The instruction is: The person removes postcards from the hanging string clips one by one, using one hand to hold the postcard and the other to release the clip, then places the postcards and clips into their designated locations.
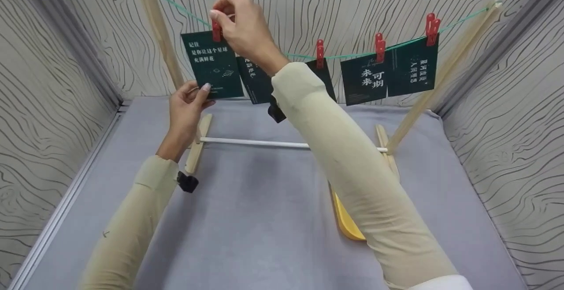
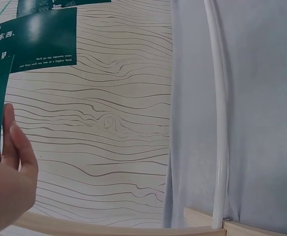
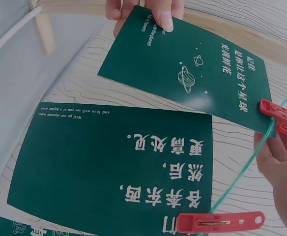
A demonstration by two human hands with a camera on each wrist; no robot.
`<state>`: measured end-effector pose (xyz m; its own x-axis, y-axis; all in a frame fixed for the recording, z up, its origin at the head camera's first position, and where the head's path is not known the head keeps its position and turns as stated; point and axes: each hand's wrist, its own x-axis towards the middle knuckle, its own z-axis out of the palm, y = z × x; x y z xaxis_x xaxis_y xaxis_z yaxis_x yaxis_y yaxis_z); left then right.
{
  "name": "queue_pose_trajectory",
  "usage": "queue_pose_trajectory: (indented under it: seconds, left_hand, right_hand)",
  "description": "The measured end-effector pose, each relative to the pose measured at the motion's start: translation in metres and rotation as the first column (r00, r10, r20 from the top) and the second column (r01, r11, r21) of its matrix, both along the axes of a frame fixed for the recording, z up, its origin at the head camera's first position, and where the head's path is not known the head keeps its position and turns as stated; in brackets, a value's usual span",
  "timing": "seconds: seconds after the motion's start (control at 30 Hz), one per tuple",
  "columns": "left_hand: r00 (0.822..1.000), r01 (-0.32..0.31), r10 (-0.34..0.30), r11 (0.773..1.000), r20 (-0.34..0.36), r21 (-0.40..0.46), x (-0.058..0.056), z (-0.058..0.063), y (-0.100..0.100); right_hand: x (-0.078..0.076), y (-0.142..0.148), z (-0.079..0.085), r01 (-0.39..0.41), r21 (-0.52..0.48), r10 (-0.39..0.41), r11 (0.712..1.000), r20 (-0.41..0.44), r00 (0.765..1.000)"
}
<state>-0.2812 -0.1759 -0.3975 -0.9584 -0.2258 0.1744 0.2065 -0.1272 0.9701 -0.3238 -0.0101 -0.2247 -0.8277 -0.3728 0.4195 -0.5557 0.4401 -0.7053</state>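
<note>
With my left hand (image 1: 185, 111) I pinch the lower edge of a dark green card (image 1: 209, 67) with white lettering and a small ringed planet. My right hand (image 1: 246, 27) is at the card's top, fingers on a red clothespin (image 1: 216, 32) that sits over the green string (image 1: 178, 7) and the card's upper edge. In the right wrist view, the clothespin (image 3: 280, 115) overlaps the card's corner beside the string. A neighbouring green card (image 3: 109, 162) hangs from another red clothespin (image 3: 221, 222); in the head view my right hand and sleeve partly cover it.
More green cards (image 1: 412, 72) hang to the right under red clothespins (image 1: 380, 48). Wooden posts (image 1: 161, 39) carry the string, joined low down by a white rod (image 1: 255, 142). A yellow tray (image 1: 348, 224) lies partly under my right sleeve on the grey cloth (image 1: 246, 237).
</note>
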Motion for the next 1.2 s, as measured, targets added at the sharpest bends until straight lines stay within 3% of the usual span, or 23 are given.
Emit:
queue_pose_trajectory:
  seconds: [0.43, 0.8, 1.2]
  left_hand:
    - [0.999, 0.027, -0.029, 0.999, -0.032, -0.044, 0.0025, 0.0073, -0.001]
    - [0.999, 0.035, -0.035, 0.999, -0.008, -0.038, 0.0037, 0.0078, 0.0027]
    - [1.0, 0.009, -0.01, 0.999, -0.026, -0.035, 0.0069, 0.0018, 0.0021]
  right_hand:
    - [-0.001, 0.0023, -0.0045, -0.071, -0.186, 0.073, 0.98, 0.003, 0.997]
    - [-0.0038, 0.0054, -0.0037, -0.061, -0.184, 0.06, 0.981, -0.009, 0.998]
    - [-0.0011, 0.0043, -0.0027, -0.086, -0.182, 0.077, 0.98, -0.058, 0.995]
